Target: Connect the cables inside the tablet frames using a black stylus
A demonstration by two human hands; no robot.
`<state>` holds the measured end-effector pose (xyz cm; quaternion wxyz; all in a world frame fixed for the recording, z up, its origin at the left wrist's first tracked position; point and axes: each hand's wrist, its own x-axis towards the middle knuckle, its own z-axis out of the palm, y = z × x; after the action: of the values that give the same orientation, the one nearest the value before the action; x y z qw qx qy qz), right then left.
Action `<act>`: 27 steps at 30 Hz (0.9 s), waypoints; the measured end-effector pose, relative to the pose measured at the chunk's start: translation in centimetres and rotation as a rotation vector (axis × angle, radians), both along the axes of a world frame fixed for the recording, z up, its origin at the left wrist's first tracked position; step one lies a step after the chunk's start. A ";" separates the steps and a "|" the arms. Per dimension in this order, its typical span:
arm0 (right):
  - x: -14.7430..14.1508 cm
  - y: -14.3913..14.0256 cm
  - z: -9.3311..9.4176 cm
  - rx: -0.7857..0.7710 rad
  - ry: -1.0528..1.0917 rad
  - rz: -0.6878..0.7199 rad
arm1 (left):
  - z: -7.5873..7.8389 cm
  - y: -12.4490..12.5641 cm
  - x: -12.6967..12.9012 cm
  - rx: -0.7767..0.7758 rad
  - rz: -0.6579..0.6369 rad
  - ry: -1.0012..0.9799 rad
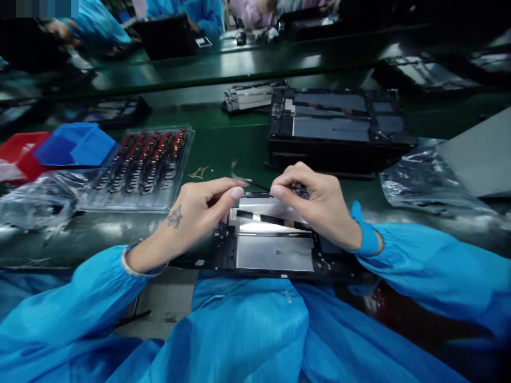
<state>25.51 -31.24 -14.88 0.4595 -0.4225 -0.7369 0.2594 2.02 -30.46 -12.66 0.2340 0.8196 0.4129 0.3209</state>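
in front of me stretches a glossy dark green bench [215,143], and beyond it i see another green band [175,68] running across, catching blurred white glare [233,65]. below, to my left, shows pale grey floor [173,300].

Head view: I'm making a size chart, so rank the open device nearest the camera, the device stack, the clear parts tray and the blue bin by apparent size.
Largest: open device and device stack, unranked; the former is nearer and partly hidden
Next: clear parts tray
Smallest: blue bin
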 end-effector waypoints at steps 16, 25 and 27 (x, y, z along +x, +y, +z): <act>7.9 0.8 -1.1 -0.377 -0.461 -0.012 | -3.6 3.5 -0.3 0.191 -0.252 0.342; 7.8 1.6 -0.9 -0.438 -0.548 -0.034 | -5.2 5.2 0.9 0.171 -0.497 0.342; 7.6 1.7 -0.8 -0.439 -0.556 -0.030 | -5.7 5.3 1.0 0.142 -0.535 0.362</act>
<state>33.15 -29.55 -15.63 0.1435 -0.5766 -0.7541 0.2799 2.97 -25.15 -18.32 0.1749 0.9571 0.1944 0.1251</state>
